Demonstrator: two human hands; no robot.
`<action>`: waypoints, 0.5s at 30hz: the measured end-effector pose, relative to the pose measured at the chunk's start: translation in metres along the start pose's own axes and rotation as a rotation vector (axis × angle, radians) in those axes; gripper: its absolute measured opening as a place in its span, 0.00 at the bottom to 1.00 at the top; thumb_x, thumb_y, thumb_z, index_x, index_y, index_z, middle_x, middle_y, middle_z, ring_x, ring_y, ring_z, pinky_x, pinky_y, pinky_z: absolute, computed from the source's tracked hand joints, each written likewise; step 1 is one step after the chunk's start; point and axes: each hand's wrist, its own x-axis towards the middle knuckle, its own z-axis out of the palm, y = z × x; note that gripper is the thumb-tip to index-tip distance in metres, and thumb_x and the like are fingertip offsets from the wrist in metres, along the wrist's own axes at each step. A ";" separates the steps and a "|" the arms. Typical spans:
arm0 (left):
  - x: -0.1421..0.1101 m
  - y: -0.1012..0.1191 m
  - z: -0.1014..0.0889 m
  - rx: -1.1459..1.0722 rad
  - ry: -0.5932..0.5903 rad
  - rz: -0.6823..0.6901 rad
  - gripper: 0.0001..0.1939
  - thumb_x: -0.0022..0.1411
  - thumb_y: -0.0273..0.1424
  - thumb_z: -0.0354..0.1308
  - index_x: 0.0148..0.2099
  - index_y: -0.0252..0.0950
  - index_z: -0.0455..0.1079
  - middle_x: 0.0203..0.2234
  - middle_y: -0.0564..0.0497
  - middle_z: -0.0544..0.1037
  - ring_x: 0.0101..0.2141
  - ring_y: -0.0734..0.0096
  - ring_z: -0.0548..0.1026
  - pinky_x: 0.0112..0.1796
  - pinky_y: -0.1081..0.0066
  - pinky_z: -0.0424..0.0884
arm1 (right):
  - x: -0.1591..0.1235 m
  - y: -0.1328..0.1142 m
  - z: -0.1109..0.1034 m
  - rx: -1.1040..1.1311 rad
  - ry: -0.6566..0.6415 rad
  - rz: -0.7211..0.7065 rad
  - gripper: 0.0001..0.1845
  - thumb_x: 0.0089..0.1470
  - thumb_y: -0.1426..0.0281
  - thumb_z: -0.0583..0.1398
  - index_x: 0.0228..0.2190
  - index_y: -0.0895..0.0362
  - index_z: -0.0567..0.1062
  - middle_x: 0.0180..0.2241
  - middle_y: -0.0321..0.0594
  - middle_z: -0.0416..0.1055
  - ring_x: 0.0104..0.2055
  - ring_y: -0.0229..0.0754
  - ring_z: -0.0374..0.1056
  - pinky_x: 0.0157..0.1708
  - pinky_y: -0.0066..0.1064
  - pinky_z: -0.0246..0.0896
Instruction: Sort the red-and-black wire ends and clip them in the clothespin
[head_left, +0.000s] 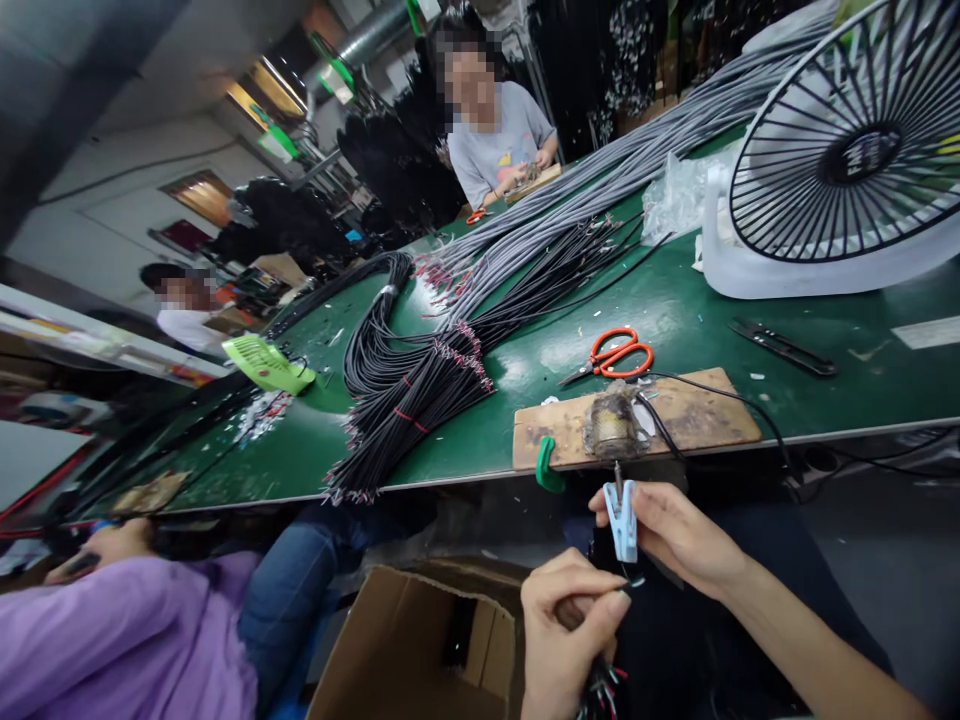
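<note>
A light blue clothespin (622,522) hangs at the tip of a thin metal shaft that sticks out from a small motor (613,422) on a wooden board (709,408). My right hand (679,530) has its fingers closed on the clothespin. Just below and to the left, my left hand (574,620) pinches a thin dark cable end, close to the clothespin's lower end. Under that hand hangs a bundle of black cables with red and white wire ends (602,688). The exact tip of the pinched cable is too small to make out.
Orange-handled scissors (619,353), a black utility knife (782,346) and a white fan (847,150) are on the green table (675,300). Black cable bundles (420,390) lie left of the board. A cardboard box (412,640) stands below. Co-workers sit opposite and at left.
</note>
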 end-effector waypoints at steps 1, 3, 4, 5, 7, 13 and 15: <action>0.001 0.000 0.001 -0.026 0.002 -0.025 0.08 0.52 0.37 0.72 0.29 0.37 0.84 0.20 0.53 0.70 0.15 0.82 0.66 0.15 0.80 0.57 | 0.001 0.000 0.002 0.020 0.002 -0.009 0.24 0.50 0.50 0.67 0.29 0.60 0.82 0.25 0.39 0.71 0.28 0.37 0.62 0.30 0.29 0.57; 0.004 -0.001 0.002 -0.076 -0.030 -0.088 0.10 0.53 0.37 0.72 0.29 0.35 0.83 0.21 0.54 0.69 0.12 0.86 0.63 0.13 0.81 0.52 | 0.002 0.001 0.005 0.068 0.017 -0.025 0.22 0.51 0.52 0.68 0.29 0.60 0.82 0.25 0.38 0.71 0.28 0.36 0.62 0.30 0.28 0.58; 0.005 -0.002 0.003 -0.092 -0.051 -0.112 0.10 0.54 0.38 0.71 0.29 0.35 0.82 0.22 0.55 0.68 0.11 0.88 0.62 0.12 0.81 0.49 | 0.002 0.002 0.006 0.089 0.021 -0.026 0.21 0.51 0.53 0.68 0.28 0.61 0.82 0.25 0.38 0.70 0.28 0.36 0.62 0.30 0.28 0.58; 0.006 -0.004 0.003 -0.103 -0.068 -0.127 0.11 0.54 0.38 0.71 0.29 0.34 0.82 0.22 0.55 0.68 0.11 0.88 0.62 0.11 0.82 0.48 | 0.002 0.003 0.006 0.104 0.021 -0.024 0.21 0.51 0.53 0.68 0.27 0.61 0.81 0.25 0.37 0.70 0.28 0.36 0.62 0.30 0.28 0.57; 0.008 -0.007 0.003 -0.111 -0.085 -0.137 0.12 0.55 0.39 0.71 0.29 0.33 0.81 0.22 0.55 0.68 0.11 0.88 0.63 0.11 0.83 0.48 | 0.001 0.005 0.006 0.113 0.009 -0.016 0.22 0.51 0.52 0.68 0.28 0.61 0.81 0.25 0.38 0.70 0.27 0.36 0.62 0.29 0.28 0.57; 0.009 -0.013 -0.001 -0.115 -0.142 -0.128 0.11 0.57 0.38 0.69 0.30 0.34 0.81 0.22 0.56 0.69 0.09 0.90 0.62 0.11 0.83 0.47 | 0.001 0.023 -0.009 0.251 -0.002 0.052 0.29 0.53 0.46 0.63 0.28 0.62 0.82 0.25 0.41 0.71 0.28 0.37 0.61 0.28 0.28 0.53; 0.007 -0.014 -0.004 -0.110 -0.162 -0.118 0.10 0.58 0.36 0.69 0.31 0.35 0.81 0.21 0.57 0.68 0.09 0.90 0.63 0.12 0.83 0.48 | 0.000 0.030 -0.020 0.270 0.020 0.056 0.28 0.54 0.47 0.63 0.28 0.62 0.83 0.25 0.41 0.71 0.27 0.36 0.58 0.27 0.27 0.51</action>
